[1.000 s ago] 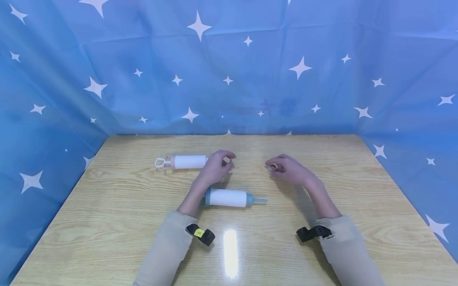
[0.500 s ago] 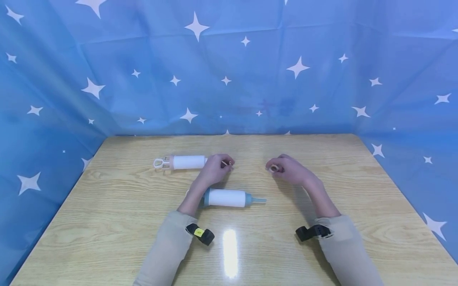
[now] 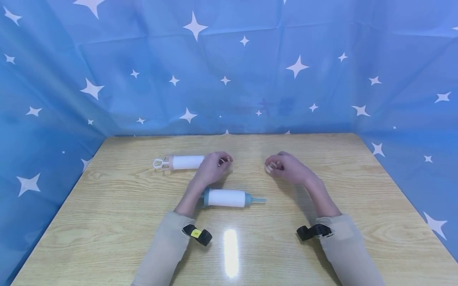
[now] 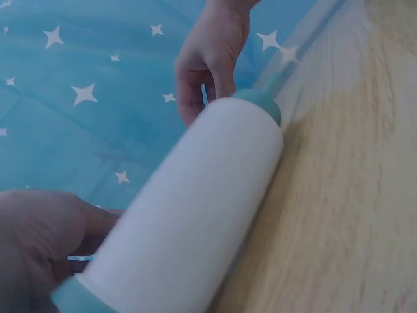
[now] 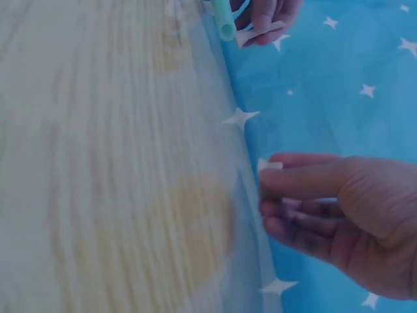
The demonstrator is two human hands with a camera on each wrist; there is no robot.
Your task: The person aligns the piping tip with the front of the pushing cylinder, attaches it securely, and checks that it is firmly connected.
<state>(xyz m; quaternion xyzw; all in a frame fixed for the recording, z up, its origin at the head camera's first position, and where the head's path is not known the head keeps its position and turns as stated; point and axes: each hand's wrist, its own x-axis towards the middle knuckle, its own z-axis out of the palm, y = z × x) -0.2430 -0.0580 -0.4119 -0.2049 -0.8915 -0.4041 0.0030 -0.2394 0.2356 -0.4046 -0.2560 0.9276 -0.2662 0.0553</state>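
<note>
My left hand (image 3: 214, 167) pinches a pale slim piece (image 5: 259, 32) at the right end of a white-barrelled hand pump (image 3: 188, 162) with a pinkish collar and white loop handle. That pump's nozzle end is hidden by the hand. My right hand (image 3: 290, 169), apart from it on the right, pinches a small tape roll (image 3: 273, 165) between thumb and fingertips; in the right wrist view only its pale edge (image 5: 269, 165) shows. Nearer me lies a second hand pump (image 3: 227, 198) with teal ends, its nozzle pointing right; my left forearm covers its handle end.
Both pumps lie on a wood-grain table (image 3: 89, 222). A blue curtain (image 3: 229, 59) with white stars hangs behind the table and along its sides. Each wrist wears a black camera band (image 3: 196, 234).
My left hand has shifted slightly left and its fingers have changed their hold on the pale piece. The tape roll has turned a little in my right fingers. Both pumps lie as before.
</note>
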